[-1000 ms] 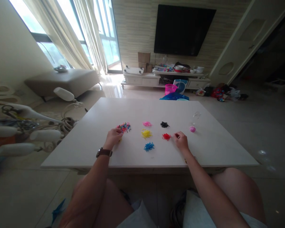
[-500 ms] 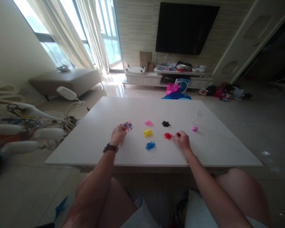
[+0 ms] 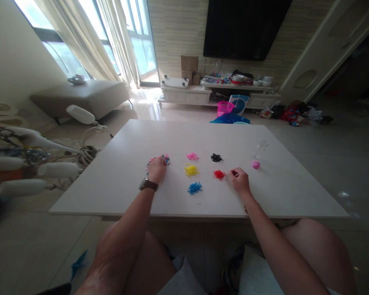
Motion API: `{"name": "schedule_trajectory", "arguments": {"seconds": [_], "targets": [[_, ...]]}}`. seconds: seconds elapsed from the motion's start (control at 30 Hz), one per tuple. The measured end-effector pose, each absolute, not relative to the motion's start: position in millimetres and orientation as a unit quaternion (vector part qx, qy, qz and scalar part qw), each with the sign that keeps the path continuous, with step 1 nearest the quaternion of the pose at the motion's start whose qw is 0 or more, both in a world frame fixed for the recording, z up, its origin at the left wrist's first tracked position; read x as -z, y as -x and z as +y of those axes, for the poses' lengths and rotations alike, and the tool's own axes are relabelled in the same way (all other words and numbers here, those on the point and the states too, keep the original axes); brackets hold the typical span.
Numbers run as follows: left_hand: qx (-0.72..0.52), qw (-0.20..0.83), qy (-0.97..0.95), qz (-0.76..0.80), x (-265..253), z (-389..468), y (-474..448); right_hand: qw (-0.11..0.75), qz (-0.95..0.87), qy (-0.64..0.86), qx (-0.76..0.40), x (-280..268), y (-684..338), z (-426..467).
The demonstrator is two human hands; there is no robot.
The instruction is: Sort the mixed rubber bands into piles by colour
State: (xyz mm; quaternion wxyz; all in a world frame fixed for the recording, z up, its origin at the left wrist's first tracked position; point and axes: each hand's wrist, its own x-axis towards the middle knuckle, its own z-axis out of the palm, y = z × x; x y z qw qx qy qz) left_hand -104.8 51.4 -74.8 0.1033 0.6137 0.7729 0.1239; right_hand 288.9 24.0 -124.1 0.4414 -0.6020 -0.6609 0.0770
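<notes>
My left hand [image 3: 157, 169], with a dark watch on its wrist, reaches into a pile of mixed-colour small strips [image 3: 165, 157], perhaps rubber bands. Its fingers are bent down and partly hidden, so what they grip is unclear. My right hand [image 3: 239, 179] is pinched closed just right of a red pile [image 3: 219, 175]; anything between its fingertips is too small to make out. Between the hands lie a pink pile [image 3: 192, 156], a yellow pile [image 3: 191, 170], a blue pile [image 3: 194, 188] and a black pile [image 3: 216, 157] of similar pieces.
On the white table [image 3: 119, 164], a pink round object [image 3: 256, 164] and a clear container [image 3: 261, 149] stand at the right. A small item is partly covered by my right forearm. Lamp arms [image 3: 52, 170] crowd the left. Beyond the table stands a pink basket [image 3: 224, 108].
My left hand has moved slightly right and forward over the mixed pile, uncovering pieces on its left side. My right hand stays beside the red pile. The whole view has shifted a little.
</notes>
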Motion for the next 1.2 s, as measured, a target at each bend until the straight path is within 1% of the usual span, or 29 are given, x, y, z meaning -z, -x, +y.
{"name": "schedule_trajectory", "arguments": {"seconds": [0.1, 0.27, 0.37, 0.63, 0.97, 1.2], "targets": [[-0.152, 0.121, -0.619, 0.761, 71, 54, 108, 0.440, -0.662, 0.602, -0.075, 125, -290, 24], [-0.263, 0.186, -0.578, 0.750, 56, 56, 126, 0.440, -0.661, 0.603, -0.073, 124, -290, 23], [-0.304, 0.187, -0.564, 0.744, 49, 52, 136, 0.435, -0.665, 0.602, -0.070, 123, -289, 23], [-0.248, 0.208, -0.609, 0.724, 58, 43, 145, 0.442, -0.666, 0.598, -0.059, 123, -291, 23], [-0.168, 0.158, -0.625, 0.746, 74, 52, 141, 0.453, -0.652, 0.606, -0.051, 119, -290, 22], [-0.183, 0.145, -0.637, 0.734, 72, 52, 138, 0.453, -0.652, 0.606, -0.054, 118, -290, 21]]}}
